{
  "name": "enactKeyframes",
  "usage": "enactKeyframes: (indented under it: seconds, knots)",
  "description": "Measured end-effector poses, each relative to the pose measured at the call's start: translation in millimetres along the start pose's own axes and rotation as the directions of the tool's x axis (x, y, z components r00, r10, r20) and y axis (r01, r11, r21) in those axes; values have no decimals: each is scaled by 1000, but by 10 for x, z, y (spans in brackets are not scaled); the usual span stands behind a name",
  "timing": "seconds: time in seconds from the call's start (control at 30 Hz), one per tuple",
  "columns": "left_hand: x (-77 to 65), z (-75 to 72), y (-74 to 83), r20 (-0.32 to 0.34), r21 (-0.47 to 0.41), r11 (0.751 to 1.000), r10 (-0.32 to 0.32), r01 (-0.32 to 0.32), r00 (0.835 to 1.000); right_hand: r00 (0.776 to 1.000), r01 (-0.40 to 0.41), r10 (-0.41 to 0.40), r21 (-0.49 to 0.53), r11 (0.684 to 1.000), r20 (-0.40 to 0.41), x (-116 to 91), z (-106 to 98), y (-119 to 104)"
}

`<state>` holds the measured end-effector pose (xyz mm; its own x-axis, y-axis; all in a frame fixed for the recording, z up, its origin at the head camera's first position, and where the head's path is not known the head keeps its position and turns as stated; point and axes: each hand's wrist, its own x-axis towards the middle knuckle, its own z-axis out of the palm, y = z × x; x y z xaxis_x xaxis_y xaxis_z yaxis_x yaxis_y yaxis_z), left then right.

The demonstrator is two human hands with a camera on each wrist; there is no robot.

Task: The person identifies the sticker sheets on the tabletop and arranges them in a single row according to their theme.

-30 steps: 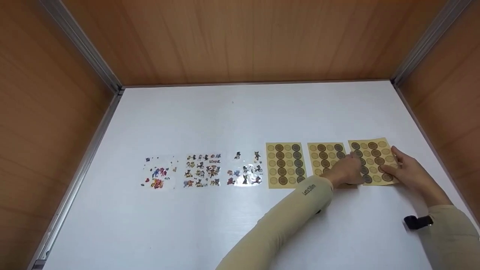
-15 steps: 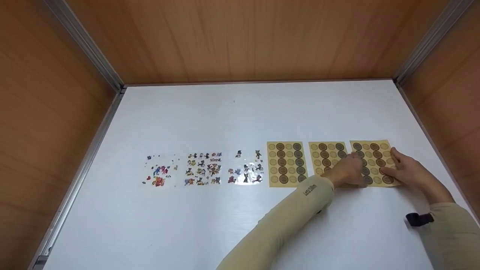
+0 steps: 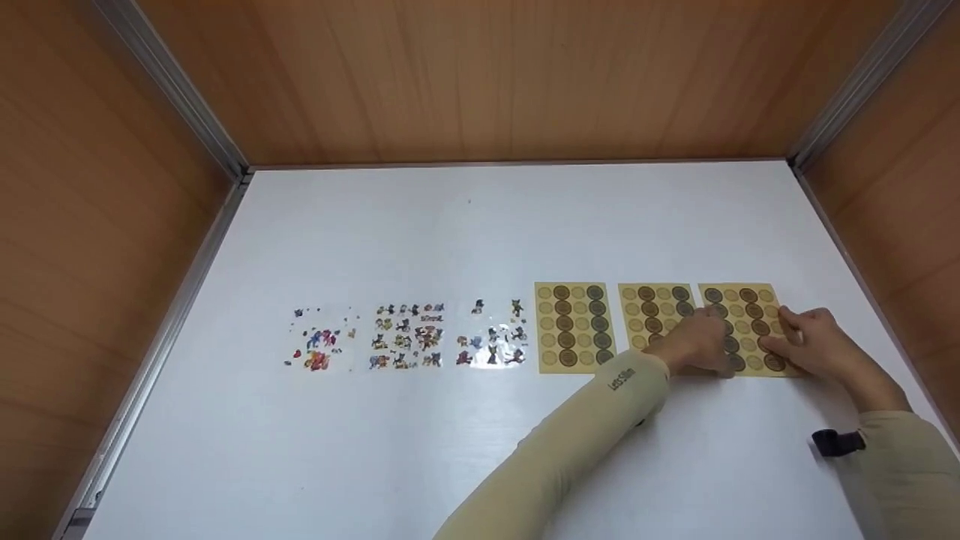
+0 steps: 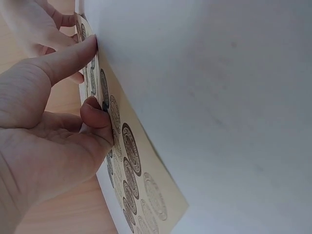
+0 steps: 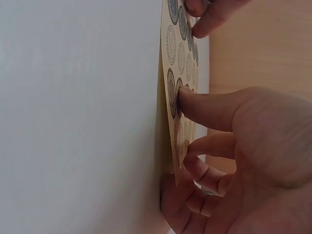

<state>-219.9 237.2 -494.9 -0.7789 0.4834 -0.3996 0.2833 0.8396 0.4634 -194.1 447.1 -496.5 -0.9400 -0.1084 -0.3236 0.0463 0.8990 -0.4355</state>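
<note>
Tan sheets of round brown and pale stickers lie side by side in the head view. My right hand holds the rightmost sticker sheet by its right edge. In the right wrist view its thumb lies on the stickers and the other fingers sit at the edge, where the sheet lifts slightly off the table. My left hand, with bent fingers, grips at that sheet's left edge. It covers part of the middle sticker sheet, which also shows beneath the fingers in the left wrist view.
A third tan sticker sheet lies left of these. Further left are clear sheets with small cartoon figures: one, a second and a third. Wooden walls surround the white table at the back and sides.
The rightmost sheet has turned straighter, its upper edge now nearly level with the neighbouring sheets. My right hand shifted slightly with it; my left hand stayed nearly in place.
</note>
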Motion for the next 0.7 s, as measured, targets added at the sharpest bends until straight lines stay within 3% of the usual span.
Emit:
enactKeyframes:
  seconds: [0.33,0.7]
  knots:
    - [-2,-12,-35,-9,-32,998,51,-52,999,1000,4,-5,-63,998,-13,-33,-20,1]
    - [-5,-12,-21,-15,-24,999,28,-28,999,1000,-18,18,-53,998,-17,-54,-36,-11]
